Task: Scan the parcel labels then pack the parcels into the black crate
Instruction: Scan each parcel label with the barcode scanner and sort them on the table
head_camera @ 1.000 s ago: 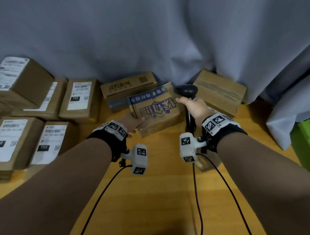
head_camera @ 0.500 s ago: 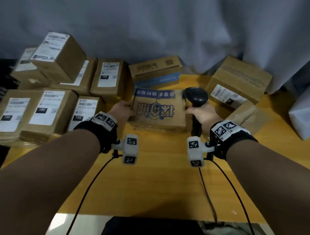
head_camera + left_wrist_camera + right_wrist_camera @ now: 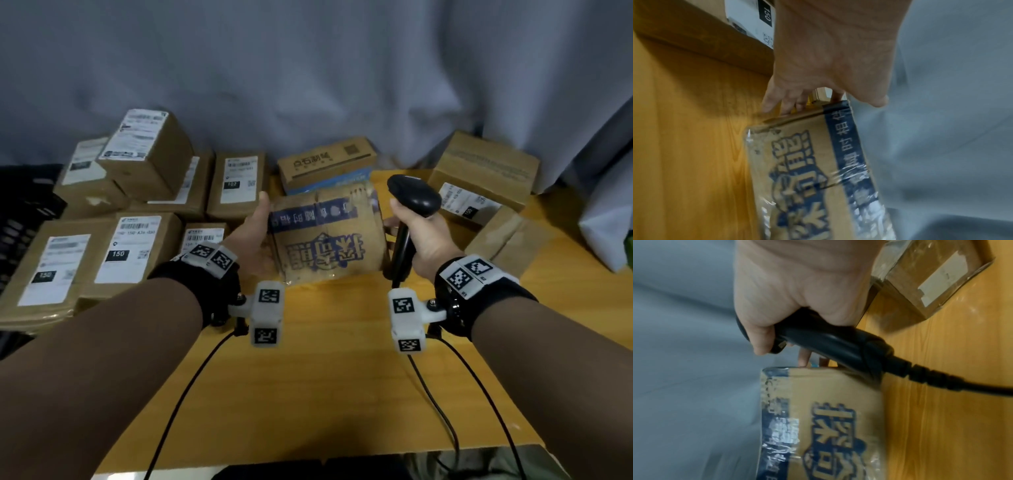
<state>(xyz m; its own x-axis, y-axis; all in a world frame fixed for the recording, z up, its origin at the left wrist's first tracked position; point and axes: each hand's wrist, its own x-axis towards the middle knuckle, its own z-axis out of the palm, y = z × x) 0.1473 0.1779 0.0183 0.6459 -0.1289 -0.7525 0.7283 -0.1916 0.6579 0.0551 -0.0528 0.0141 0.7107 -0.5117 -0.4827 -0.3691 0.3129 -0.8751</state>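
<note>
A taped cardboard parcel with blue print is held between both hands above the wooden table. My left hand grips its left end, thumb on top and fingers behind. In the left wrist view the left hand clasps the end of the parcel. My right hand grips the handle of a black scanner, upright at the parcel's right end. The right wrist view shows the scanner in the fist, two fingertips touching the parcel. The black crate is partly visible at far left.
Several labelled parcels are stacked at the left. A printed box sits behind the held parcel. A larger box and a small one are at the right. A grey curtain hangs behind. The scanner cable trails toward me.
The parcel lay flat on the table half a second ago; now both hands have raised and tilted it. The scanner stays in my right hand. My view has swung left and down.
</note>
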